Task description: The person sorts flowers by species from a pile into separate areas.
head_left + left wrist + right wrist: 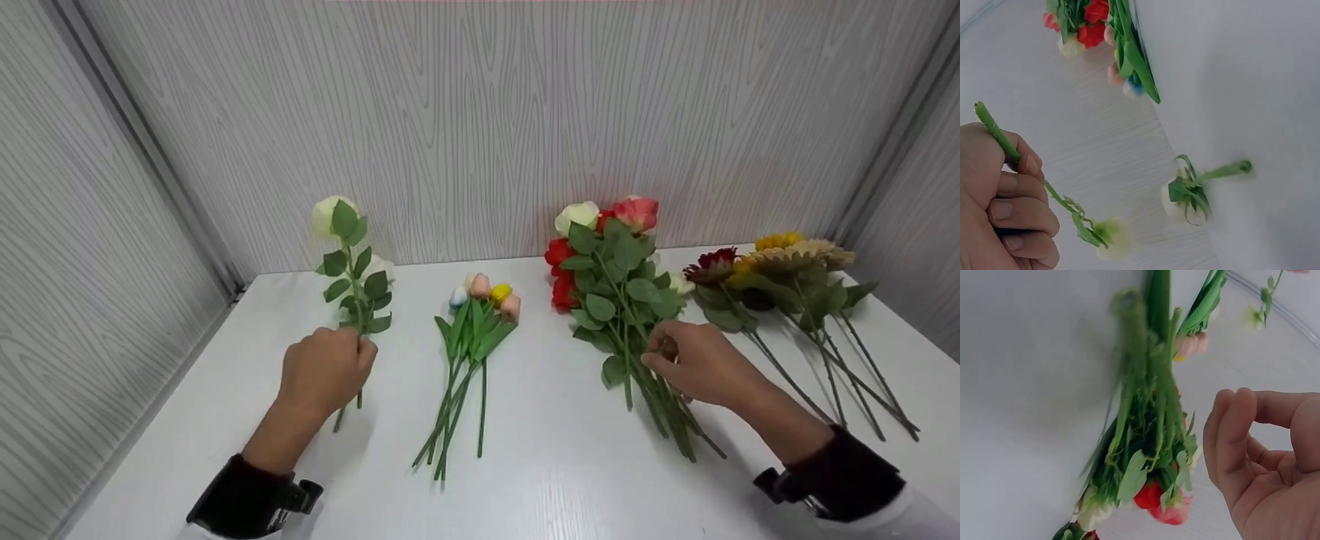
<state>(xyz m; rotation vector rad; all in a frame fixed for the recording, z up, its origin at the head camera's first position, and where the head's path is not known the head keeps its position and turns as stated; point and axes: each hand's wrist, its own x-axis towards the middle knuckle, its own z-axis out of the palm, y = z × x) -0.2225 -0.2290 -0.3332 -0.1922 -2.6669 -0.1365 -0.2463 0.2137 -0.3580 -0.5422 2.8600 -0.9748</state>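
Note:
My left hand (pixel 324 373) grips the green stem of a white rose (pixel 327 217), lifted off the table with its bloom pointing away. In the left wrist view its stem (pixel 995 132) passes between thumb and fingers. Below it, a second white rose (pixel 1182 202) lies on the table. Over the stems of a rose bunch (pixel 622 285) with red, pink and white blooms hovers my right hand (pixel 705 364). Its fingers are loosely bent, and the right wrist view shows nothing between them, apart from the stems (pixel 1145 382).
Between the hands lies a bunch of tulips (pixel 472 330) in pink, yellow and blue-white. On the far right are several daisy-like flowers (pixel 787 262) in yellow, beige and dark red, stems toward me. Grey wood-grain panels (pixel 465 135) close off the back and sides of the white table (pixel 555 480).

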